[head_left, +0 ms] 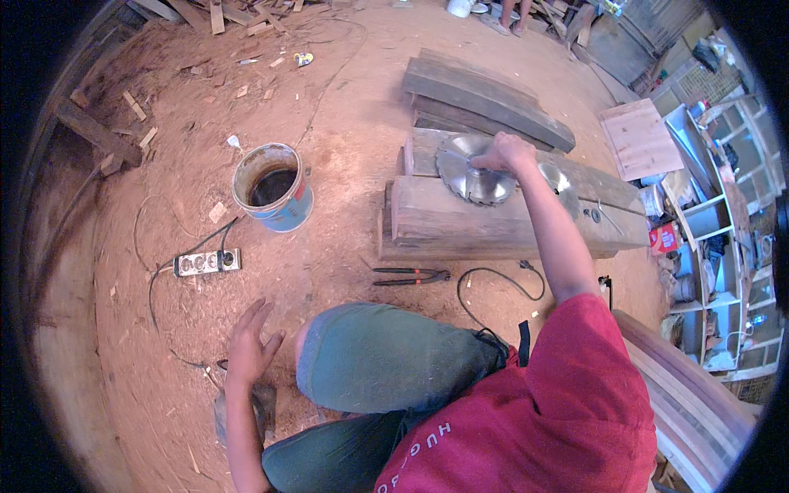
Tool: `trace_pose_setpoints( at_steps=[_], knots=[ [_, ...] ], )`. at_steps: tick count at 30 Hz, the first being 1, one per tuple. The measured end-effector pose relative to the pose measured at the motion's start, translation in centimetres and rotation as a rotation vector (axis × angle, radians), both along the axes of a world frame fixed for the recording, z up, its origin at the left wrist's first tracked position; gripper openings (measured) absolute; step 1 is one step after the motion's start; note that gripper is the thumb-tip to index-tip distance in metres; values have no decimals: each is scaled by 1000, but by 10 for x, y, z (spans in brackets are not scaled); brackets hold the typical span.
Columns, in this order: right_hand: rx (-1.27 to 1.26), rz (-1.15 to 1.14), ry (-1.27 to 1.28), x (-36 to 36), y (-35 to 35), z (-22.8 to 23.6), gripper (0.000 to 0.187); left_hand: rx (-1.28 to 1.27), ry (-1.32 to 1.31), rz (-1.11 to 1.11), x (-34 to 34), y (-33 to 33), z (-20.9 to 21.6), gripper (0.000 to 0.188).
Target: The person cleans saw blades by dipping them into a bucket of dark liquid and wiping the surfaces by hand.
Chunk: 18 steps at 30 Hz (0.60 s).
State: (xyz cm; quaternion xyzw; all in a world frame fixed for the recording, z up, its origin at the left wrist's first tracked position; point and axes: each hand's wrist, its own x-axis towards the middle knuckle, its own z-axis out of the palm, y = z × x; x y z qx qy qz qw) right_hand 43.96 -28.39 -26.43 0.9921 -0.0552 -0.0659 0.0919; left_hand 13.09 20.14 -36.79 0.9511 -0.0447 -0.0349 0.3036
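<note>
A round blue bucket (289,215) is set on the reddish-brown floor (181,115), with a white rectangular power strip (208,262) laid near it. Pale wooden offcuts (217,17) are strewn at the upper left. A flat, squarish wooden panel (641,141) is seen beside cluttered pale-blue shelving (708,220).

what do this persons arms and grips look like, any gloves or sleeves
The left grip and right grip are bare hands, with no gloves, and no watch or band shows at either wrist. The right sleeve is short, loose and plain red, ending near the elbow, with the forearm bare below it. The left sleeve is out of view; the visible left forearm is uncovered.
</note>
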Motion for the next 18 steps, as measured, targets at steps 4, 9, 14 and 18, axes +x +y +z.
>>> trace_pose_setpoints(
  at_steps=[4, 9, 14, 18],
  knots=[
    [-22, -41, 5, -10, 22, 34, 77, -2, -15, 15, -2, -2, -1, 55],
    [11, 112, -204, -33, 57, 66, 78, -57, -49, 68, -3, -1, 9, 54],
    [254, 443, -493, -79, 147, 88, 90, -412, -54, 184, 9, -14, 37, 51],
    [385, 657, -487, -99, 219, 67, 91, -838, -65, 251, 20, -40, 55, 57]
  ],
)
